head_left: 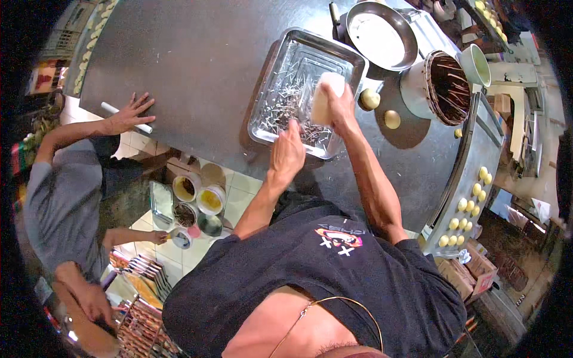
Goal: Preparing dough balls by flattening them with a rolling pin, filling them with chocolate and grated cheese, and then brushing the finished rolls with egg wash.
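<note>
My right hand (pixel 341 110) grips a pale cream-white piece (pixel 321 107), blurred and partly hidden by the fingers, so its kind is unclear. It is above the right side of a rectangular metal tray (pixel 270 77). Thin white shreds (pixel 280 98) and dark bits lie scattered over the tray's bottom. Over the tray's near edge, my left hand (pixel 288 152) is closed with its fingers curled together; what they pinch, if anything, cannot be made out. Just right of the tray rest two pale round balls, one beside the rim (pixel 370 99) and one nearer me (pixel 392 119).
A frying pan (pixel 412 45) with white contents, a white bucket (pixel 416 89) and a green bowl (pixel 481 64) stand at the back right. Small pale pieces line a right-hand tray (pixel 444 230). Left, a co-worker's hand (pixel 128 116) touches a white rod (pixel 108 107); tubs (pixel 210 200) sit below.
</note>
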`<state>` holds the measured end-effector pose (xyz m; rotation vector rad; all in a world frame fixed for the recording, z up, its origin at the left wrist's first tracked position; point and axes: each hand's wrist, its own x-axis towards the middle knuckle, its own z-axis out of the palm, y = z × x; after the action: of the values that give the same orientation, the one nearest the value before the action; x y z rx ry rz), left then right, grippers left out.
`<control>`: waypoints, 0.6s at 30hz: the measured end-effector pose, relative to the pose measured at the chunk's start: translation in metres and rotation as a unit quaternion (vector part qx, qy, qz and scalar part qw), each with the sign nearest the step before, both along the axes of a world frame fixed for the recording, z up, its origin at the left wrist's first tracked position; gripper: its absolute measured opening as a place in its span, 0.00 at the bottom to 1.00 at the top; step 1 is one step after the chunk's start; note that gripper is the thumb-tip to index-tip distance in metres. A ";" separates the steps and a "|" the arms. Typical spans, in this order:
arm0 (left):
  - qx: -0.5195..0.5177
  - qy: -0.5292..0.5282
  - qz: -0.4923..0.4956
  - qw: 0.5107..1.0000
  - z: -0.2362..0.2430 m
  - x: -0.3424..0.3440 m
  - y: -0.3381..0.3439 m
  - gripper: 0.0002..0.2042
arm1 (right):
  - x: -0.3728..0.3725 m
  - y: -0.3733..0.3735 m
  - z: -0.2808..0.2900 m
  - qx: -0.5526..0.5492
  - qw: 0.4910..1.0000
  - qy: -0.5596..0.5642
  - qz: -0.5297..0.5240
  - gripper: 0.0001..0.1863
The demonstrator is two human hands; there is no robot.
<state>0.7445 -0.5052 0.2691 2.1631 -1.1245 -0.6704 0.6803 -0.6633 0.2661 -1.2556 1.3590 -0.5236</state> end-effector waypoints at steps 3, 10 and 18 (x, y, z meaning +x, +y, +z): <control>0.038 -0.001 0.008 0.999 0.014 0.018 -0.022 0.06 | -0.014 0.027 0.000 0.001 0.984 -0.028 0.176 0.29; 0.042 0.001 -0.023 0.999 0.018 -0.003 -0.015 0.06 | -0.005 -0.008 -0.005 -0.014 1.000 -0.007 0.002 0.27; 0.058 0.013 -0.032 0.998 0.024 -0.004 -0.015 0.07 | -0.003 -0.015 -0.005 -0.004 1.000 -0.018 -0.026 0.27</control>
<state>0.7406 -0.5205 0.2929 2.2156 -1.1724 -0.8079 0.6777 -0.6783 0.2614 -1.2157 1.3634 -0.5852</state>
